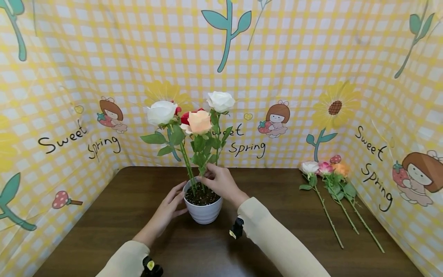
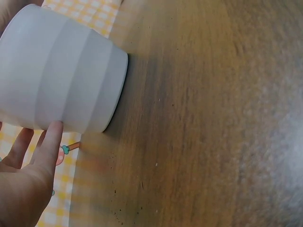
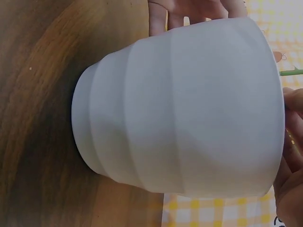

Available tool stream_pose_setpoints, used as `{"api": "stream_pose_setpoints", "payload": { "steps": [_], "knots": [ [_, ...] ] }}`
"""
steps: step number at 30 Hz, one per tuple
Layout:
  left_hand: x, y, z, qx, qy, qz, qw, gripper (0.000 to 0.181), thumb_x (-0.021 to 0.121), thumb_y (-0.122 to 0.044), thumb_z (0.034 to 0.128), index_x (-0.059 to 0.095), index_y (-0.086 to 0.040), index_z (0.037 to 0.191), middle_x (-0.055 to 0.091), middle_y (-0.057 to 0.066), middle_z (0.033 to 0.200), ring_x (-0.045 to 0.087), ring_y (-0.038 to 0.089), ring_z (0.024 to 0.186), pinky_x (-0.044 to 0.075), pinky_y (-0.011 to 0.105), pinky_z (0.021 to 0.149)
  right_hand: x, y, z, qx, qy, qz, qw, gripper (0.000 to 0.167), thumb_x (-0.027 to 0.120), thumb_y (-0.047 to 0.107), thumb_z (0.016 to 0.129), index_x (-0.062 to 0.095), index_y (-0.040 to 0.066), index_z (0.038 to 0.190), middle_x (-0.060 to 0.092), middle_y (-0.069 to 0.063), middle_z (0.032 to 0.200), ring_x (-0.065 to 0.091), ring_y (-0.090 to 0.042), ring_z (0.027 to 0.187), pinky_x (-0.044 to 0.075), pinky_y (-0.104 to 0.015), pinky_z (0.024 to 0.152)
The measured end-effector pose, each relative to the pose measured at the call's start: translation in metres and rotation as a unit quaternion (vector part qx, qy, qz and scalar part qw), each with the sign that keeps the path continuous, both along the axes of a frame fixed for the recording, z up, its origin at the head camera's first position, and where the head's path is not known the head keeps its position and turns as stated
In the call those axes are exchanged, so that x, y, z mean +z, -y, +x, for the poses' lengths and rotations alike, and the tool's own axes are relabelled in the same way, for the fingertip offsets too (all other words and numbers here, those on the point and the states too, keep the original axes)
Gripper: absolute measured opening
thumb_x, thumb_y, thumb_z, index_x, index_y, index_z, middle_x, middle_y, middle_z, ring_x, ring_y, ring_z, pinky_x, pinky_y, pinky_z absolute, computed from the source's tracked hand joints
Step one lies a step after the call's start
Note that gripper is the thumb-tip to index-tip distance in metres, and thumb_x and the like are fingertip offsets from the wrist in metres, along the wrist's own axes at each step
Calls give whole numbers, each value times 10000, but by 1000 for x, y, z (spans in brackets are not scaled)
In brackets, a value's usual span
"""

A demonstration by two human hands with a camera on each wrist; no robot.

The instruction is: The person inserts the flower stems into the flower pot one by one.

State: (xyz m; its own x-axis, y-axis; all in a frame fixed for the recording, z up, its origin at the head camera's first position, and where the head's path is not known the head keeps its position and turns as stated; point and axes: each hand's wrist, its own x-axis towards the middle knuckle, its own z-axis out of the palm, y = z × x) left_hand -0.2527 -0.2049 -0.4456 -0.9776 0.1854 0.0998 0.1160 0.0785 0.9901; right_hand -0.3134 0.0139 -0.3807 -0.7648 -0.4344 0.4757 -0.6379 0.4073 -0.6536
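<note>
A white ribbed flowerpot (image 1: 203, 212) filled with dark soil (image 1: 204, 197) stands on the table. Upright in it are a peach rose (image 1: 200, 122), a white rose (image 1: 161, 113) at left, another white rose (image 1: 221, 101) at right, and red blooms partly hidden behind. My right hand (image 1: 223, 182) pinches a stem low down, seemingly the peach rose's, just above the pot's rim. In the right wrist view the pot (image 3: 189, 109) hides much of the stems. My left hand (image 1: 169, 207) rests against the pot's left side, fingers extended; the left wrist view shows its fingertips (image 2: 56, 130) touching the wall.
On the right of the brown wooden table (image 1: 277, 215) lie three cut roses: a white rose (image 1: 309, 167), a pink rose (image 1: 325, 168) and an orange rose (image 1: 340, 169), stems pointing toward me. A yellow checked cloth (image 1: 294, 57) encloses the back and sides.
</note>
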Motion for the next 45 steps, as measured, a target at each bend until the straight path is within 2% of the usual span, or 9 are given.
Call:
{"api": "stream_pose_setpoints", "payload": {
  "steps": [8, 11, 18, 23, 28, 33, 36, 40, 45],
  "knots": [
    [1, 0, 2, 24, 3, 6, 10000, 503, 427, -360, 1091, 332, -195, 1557, 381, 203, 1421, 376, 396, 1297, 505, 514, 980, -3, 2, 2, -136, 109, 68, 9998, 139, 717, 294, 953, 619, 204, 911, 671, 76, 844, 642, -71, 753, 541, -236, 630],
    [2, 0, 2, 28, -11, 20, 10000, 499, 426, -352, 1092, 336, -192, 1556, 385, 209, 1416, 379, 402, 1303, 506, 513, 979, -3, 2, 2, -145, 168, 123, 9997, 134, 708, 304, 958, 637, 194, 933, 672, 52, 834, 620, -74, 696, 521, -242, 591],
    [1, 0, 2, 41, -27, -23, 10000, 502, 421, -358, 1093, 331, -189, 1558, 384, 208, 1417, 395, 410, 1295, 507, 519, 974, -2, -2, 3, -19, 605, -6, 9982, 165, 689, 262, 972, 702, 183, 1116, 715, -2, 1112, 693, -80, 769, 572, -235, 639],
    [1, 0, 2, 72, -30, -9, 10000, 500, 422, -350, 1094, 333, -186, 1557, 383, 207, 1412, 400, 403, 1280, 508, 520, 973, 0, -3, 2, 68, 523, 26, 9986, 143, 700, 240, 964, 722, 148, 1071, 727, -22, 1042, 673, -68, 681, 565, -238, 614],
    [1, 0, 2, 59, -37, 8, 10000, 501, 422, -347, 1094, 332, -181, 1558, 383, 211, 1410, 395, 400, 1277, 506, 517, 975, 0, -3, 3, 51, 520, 82, 9986, 116, 715, 235, 953, 730, 166, 1045, 725, 3, 982, 661, -49, 662, 561, -242, 597],
    [1, -1, 2, 48, -48, 9, 10000, 499, 423, -354, 1093, 335, -188, 1556, 385, 208, 1409, 392, 402, 1281, 504, 518, 978, -2, -2, 3, 51, 531, 180, 9984, 81, 722, 243, 950, 679, 179, 977, 674, 34, 808, 624, -56, 623, 510, -220, 539],
    [1, -1, 2, 16, -62, 13, 10000, 507, 422, -352, 1094, 326, -179, 1560, 383, 213, 1409, 388, 408, 1289, 501, 521, 981, -2, -1, 2, 112, 350, 251, 9990, 127, 731, 233, 944, 632, 169, 899, 637, 60, 723, 589, -69, 582, 459, -211, 503],
    [1, -1, 2, 18, -48, 29, 10000, 506, 422, -348, 1094, 326, -174, 1560, 385, 215, 1411, 388, 411, 1294, 502, 522, 980, -3, 0, 2, 74, 266, 287, 9992, 160, 742, 234, 935, 609, 182, 863, 623, 87, 707, 581, -64, 572, 439, -203, 495],
    [1, -1, 2, 50, -34, 8, 10000, 504, 425, -354, 1092, 332, -181, 1557, 383, 209, 1417, 387, 411, 1300, 502, 521, 980, -3, -1, 3, -19, 456, 246, 9987, 153, 743, 262, 933, 626, 181, 875, 624, 69, 721, 612, -77, 589, 470, -224, 500]
  ]
}}
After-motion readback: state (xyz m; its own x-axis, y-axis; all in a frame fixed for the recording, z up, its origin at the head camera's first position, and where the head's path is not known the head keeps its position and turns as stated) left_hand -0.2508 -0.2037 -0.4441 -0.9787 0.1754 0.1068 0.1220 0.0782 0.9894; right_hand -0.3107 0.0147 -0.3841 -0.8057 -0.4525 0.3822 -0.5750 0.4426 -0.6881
